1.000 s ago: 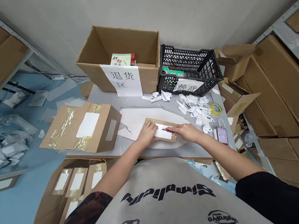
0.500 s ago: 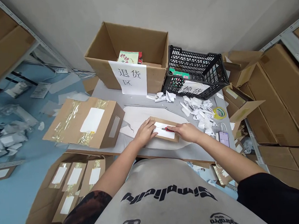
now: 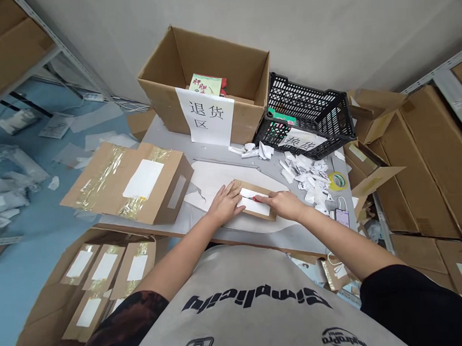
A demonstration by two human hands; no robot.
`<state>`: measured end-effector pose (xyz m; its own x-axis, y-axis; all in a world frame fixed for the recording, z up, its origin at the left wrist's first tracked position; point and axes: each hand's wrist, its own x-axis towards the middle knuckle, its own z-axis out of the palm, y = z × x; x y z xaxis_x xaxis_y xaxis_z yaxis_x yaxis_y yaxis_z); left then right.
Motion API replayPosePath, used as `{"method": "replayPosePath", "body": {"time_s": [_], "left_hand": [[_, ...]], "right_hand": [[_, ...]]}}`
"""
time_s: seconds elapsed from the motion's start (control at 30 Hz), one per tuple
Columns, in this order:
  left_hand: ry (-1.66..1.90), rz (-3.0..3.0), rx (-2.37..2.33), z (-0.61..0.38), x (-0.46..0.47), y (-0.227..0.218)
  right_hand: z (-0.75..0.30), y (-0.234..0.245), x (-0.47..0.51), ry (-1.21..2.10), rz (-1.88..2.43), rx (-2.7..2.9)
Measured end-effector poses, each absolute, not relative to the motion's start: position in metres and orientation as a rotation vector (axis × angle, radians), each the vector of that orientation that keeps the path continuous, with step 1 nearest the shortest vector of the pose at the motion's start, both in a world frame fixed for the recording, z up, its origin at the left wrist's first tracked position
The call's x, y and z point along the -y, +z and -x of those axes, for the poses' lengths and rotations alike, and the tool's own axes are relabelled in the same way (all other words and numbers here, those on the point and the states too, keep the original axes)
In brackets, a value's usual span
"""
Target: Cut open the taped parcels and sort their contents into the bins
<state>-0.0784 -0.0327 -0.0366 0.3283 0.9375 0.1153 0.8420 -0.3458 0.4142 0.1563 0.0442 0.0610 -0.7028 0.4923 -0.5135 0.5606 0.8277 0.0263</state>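
Note:
My left hand (image 3: 225, 203) lies flat with spread fingers on the left end of a small cardboard box (image 3: 268, 211), pressing it against a white sheet (image 3: 231, 174) on the grey table (image 3: 202, 219). My right hand (image 3: 282, 205) pinches a small red-handled utility knife (image 3: 254, 198). Its tip is on or just above a white label (image 3: 252, 203) on the box's top. The blade is mostly hidden by my fingers and too small to make out.
A large taped carton (image 3: 125, 182) lies left of my hands. Behind stand an open carton (image 3: 209, 64) and a black plastic crate (image 3: 309, 113). Paper scraps (image 3: 307, 176), a tape roll (image 3: 338, 181) and a phone (image 3: 342, 217) lie to the right.
The whole scene has shifted in view as my head moved. Both hands stay on the small box, and the knife stays at the label.

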Motion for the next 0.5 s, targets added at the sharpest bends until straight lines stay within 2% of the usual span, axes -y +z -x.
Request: {"method": "replayPosePath", "body": {"time_s": [0.5], "left_hand": [[0.558,-2.299,-1.620,0.076,0.035,-0.044]], "right_hand": [[-0.210,0.084,-0.049,-0.159,-0.787,-2.418]]}}
